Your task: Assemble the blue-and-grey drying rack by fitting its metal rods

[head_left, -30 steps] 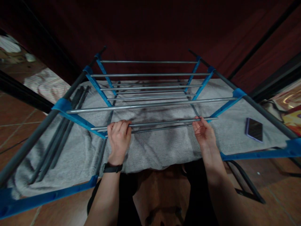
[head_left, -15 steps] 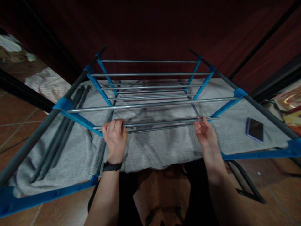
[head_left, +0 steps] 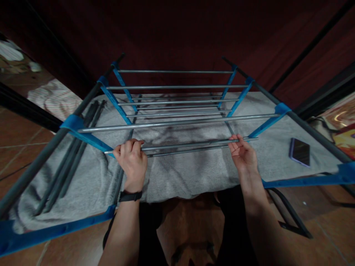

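Note:
A thin grey metal rod lies crosswise in both my hands, low in the near part of a rack frame. My left hand wraps over it near its left end, close to a blue plastic bracket. Palm up, my right hand pinches the rod near its right end, beside the right blue bracket. Another rod runs just below and behind it. Above, a fixed rod joins the two brackets. Whether the held rod's ends sit in the brackets, I cannot tell.
Several loose dark tubes lie at left on a grey towel. A phone rests at right on the towel. Thick side tubes flank the rack. A dark red curtain hangs behind.
My left hand has shifted slightly left along with the rod's left end. My right hand keeps nearly the same place, fingers still on the rod.

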`<state>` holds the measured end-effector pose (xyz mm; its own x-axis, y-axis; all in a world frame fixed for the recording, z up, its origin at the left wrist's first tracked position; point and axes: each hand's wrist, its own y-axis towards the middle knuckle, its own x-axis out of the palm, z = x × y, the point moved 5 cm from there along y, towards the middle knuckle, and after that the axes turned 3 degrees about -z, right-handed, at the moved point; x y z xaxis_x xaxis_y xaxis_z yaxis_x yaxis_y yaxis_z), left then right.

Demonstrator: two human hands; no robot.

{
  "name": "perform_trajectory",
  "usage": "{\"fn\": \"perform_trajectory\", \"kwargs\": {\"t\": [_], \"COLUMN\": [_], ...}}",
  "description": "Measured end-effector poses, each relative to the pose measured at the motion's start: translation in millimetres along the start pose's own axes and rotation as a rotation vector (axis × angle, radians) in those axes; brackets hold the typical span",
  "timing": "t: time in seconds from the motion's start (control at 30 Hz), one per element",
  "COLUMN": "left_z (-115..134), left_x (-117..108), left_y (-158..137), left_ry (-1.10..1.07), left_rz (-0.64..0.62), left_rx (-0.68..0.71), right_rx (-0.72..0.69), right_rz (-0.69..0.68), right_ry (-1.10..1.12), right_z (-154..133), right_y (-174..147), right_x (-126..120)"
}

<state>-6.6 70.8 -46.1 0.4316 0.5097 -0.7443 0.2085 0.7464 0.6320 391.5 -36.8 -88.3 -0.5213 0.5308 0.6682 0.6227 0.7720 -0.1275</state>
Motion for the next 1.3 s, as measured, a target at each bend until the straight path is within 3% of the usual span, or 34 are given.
{"fn": "perform_trajectory", "kwargs": {"t": [0.33,0.7,1.3], "left_z": [2.0,0.1,3.5], "left_x": [-1.2,1.1,-0.5], "left_y": [-0.7,1.0,-1.0], "left_ry": [0.014,0.033,-0.004], "left_rz": [0.025,-0.08,-0.003], "left_rx": [0.02,-0.075,0.026], "right_rx": [-0.007,0.043,0.012], "right_rz": [0.037,-0.012,0.074], "right_ry": [0.002,0.026,0.054], "right_z": [2.4,1.6,3.2], "right_y": [0.8,3.1,2.7], "right_x": [-3.2,-3.2,-6.8]}}
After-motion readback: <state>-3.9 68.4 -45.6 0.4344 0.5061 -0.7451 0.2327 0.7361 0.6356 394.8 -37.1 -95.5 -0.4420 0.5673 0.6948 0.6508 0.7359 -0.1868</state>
